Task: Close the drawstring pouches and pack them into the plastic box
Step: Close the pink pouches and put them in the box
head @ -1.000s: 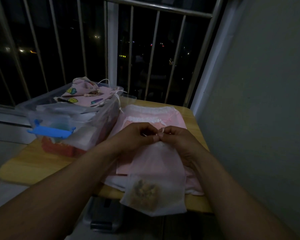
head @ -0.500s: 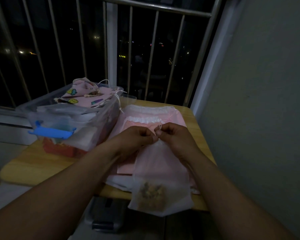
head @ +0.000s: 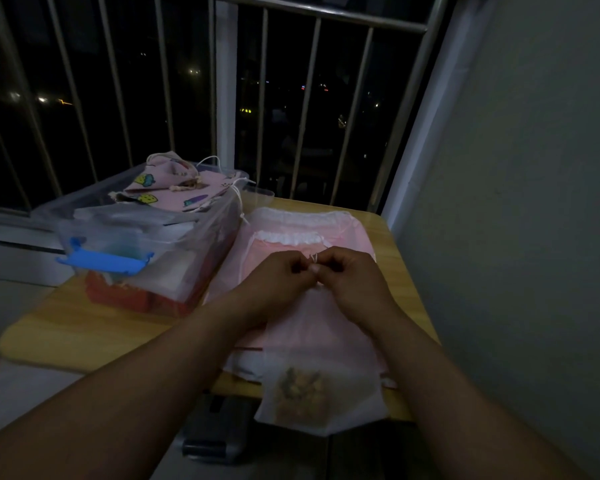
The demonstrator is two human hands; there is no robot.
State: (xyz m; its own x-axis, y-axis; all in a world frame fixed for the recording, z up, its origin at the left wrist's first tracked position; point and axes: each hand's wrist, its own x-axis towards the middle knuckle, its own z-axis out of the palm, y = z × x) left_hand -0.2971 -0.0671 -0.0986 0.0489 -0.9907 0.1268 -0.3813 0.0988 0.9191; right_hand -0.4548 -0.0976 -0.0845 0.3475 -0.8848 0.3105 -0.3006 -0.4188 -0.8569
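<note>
At table [head: 101, 327] edge — sheer pouch [head: 321, 341], mouth pointing away — L hand [head: 274, 282], R hand [head: 350, 282] pinch its drawstring [head: 313, 258].

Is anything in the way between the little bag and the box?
Nothing visible stands between the sheer pouch and the plastic box, but a patterned pouch already lies heaped on its top.

Small yellow wooden table [head: 84, 327], rounded corners, sat against the railing and wall. Left half carried a clear plastic box [head: 201, 251], lid off, blue clip handle [head: 104, 263] on its near end. Right half carried a stack of flat pink drawstring pouches [head: 347, 233] with white frilled tops, just beside the box. White sheets [head: 246, 367] stuck out under the stack at the near edge. A sheer white pouch [head: 323, 403] with brownish contents lay over the stack and overhung that edge.
</note>
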